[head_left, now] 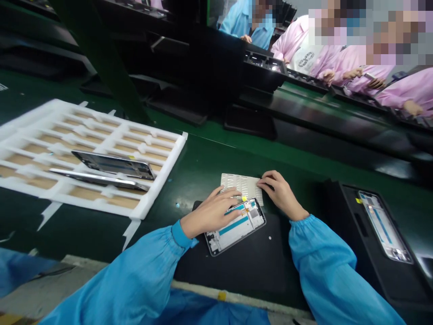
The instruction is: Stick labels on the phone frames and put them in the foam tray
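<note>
A phone frame [233,228] with blue strips on its inner side lies slanted on a black mat [250,266]. My left hand [216,210] rests over its upper left part, fingers spread and reaching onto a pale sheet of small strips [237,181]. That sheet lies just behind the phone frame, partly covered by my left fingers. At the sheet's upper right corner, my right hand [279,192] has thumb and fingertips pinched together on the edge. Whether a loose strip is between those fingertips is too small to see. A yellow tab [244,198] shows at the frame's top edge.
On the left, a white foam tray [162,176] with slots holds two phone frames [115,164] leaning in it. A black tray [358,266] on the right carries another phone frame [385,228]. Beyond dark partitions, co-workers in pink [358,67] and blue sit at a line.
</note>
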Available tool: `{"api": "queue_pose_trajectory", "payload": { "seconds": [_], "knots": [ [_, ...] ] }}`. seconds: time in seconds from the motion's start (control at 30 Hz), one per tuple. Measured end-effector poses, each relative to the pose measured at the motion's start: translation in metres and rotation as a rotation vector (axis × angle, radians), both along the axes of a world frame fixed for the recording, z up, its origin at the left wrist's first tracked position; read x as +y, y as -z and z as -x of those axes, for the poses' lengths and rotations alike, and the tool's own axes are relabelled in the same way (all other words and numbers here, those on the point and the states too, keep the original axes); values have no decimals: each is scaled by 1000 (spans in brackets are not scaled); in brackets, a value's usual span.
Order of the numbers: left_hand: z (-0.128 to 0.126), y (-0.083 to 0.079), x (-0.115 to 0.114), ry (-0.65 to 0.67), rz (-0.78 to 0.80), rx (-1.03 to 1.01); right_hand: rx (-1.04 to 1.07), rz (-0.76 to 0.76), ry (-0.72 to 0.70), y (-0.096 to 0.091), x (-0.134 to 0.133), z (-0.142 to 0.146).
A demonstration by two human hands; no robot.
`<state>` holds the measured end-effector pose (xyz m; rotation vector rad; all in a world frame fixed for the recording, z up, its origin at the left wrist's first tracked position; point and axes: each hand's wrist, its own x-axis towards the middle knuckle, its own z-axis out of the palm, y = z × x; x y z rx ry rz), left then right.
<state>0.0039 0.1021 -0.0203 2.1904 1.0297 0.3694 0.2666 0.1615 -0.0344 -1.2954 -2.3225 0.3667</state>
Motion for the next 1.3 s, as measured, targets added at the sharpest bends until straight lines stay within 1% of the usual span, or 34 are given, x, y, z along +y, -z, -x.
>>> {"api": "queue_pose_trajectory", "payload": {
  "seconds": [0.17,0.27,0.37,0.43,0.5,0.57,0.63,0.7,0.73,0.83,0.93,1.0,1.03,1.1,1.17,1.23,1.3],
  "knots": [
    [0,-1,1,2,-9,8,-74,66,-80,-12,-4,8],
    [0,-2,1,8,-5,13,-54,73,-36,-15,-13,17],
    [0,-3,1,16,-1,16,51,60,96,-6,-21,24],
    [0,-2,1,20,0,21,173,43,229,2,-21,26],
    [1,0,2,26,0,28,333,21,379,7,-17,28],
    [2,4,3,30,-3,37,507,8,491,4,-13,30],
    [2,7,3,35,-7,49,651,6,532,-7,-13,33],
    [3,5,3,43,-18,54,788,45,511,-22,-19,37],
    [3,1,2,44,-25,51,851,78,488,-30,-25,38],
    [4,-21,-5,33,-17,18,973,179,418,-51,-52,40],
    [3,-48,-18,18,3,22,962,226,393,-65,-88,39],
    [2,-59,-29,5,-55,79,906,227,385,-71,-111,38],
    [0,-62,-34,1,-106,117,858,211,380,-73,-122,38],
    [-4,-61,-44,8,-221,177,736,157,335,-74,-141,37],
    [-9,-54,-52,24,-325,175,615,107,238,-72,-155,36],
    [-13,-46,-58,22,-406,102,522,99,160,-70,-163,36],
    [-15,-41,-63,2,-458,-21,475,154,147,-70,-166,37]
  ]
}}
